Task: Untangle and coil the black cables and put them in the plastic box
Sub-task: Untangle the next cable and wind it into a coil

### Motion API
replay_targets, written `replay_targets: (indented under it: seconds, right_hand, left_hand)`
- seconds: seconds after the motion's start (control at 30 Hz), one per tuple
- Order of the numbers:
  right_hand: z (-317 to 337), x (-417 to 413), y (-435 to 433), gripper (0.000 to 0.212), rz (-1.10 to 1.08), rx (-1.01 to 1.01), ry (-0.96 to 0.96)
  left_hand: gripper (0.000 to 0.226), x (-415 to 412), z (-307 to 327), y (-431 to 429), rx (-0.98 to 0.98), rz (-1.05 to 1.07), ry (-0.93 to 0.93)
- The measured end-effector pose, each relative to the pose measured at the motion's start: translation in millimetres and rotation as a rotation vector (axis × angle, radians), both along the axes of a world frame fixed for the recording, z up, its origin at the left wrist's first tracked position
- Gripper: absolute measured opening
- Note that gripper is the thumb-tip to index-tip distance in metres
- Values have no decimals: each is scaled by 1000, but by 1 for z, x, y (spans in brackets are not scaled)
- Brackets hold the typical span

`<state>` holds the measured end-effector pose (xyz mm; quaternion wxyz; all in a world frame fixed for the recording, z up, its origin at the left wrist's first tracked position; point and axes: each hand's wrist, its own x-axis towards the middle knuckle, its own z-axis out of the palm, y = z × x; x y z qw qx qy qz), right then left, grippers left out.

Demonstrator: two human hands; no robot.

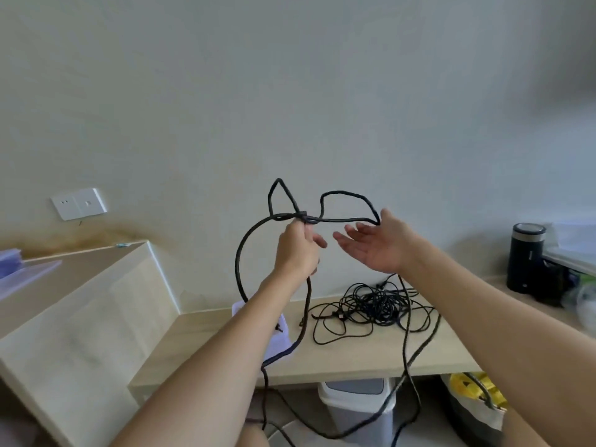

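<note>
The left hand pinches the knotted cable above the tabletop. The right hand is spread beside it. A tangled pile lies near the back edge.

A thick cable is held up in front of the wall, the left hand at its knot, the right hand just to the right. Below on the desk, a tangle of thin cables lies right of a plastic box. A bin stands under the desk.
</note>
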<state>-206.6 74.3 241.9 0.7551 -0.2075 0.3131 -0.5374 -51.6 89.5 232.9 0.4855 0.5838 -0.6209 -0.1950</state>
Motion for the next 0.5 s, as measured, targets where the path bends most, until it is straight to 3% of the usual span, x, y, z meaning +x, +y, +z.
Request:
replay_targets:
  seconds: [0.13,0.27,0.4,0.5]
  right_hand:
    - [7,14,17,68,212,-173,203]
    - [16,14,24,55,308,-194,271]
    - [22,17,25,51,309,-58,137]
    - [30,17,27,25,301,11,-15]
  left_hand:
    - [21,-10,11,4,-39,12,-269]
    - [22,-10,8,9,-44,94,-491]
    - [22,-6,2,13,-120,95,-488]
    - [27,-5,0,12,-95,71,-390]
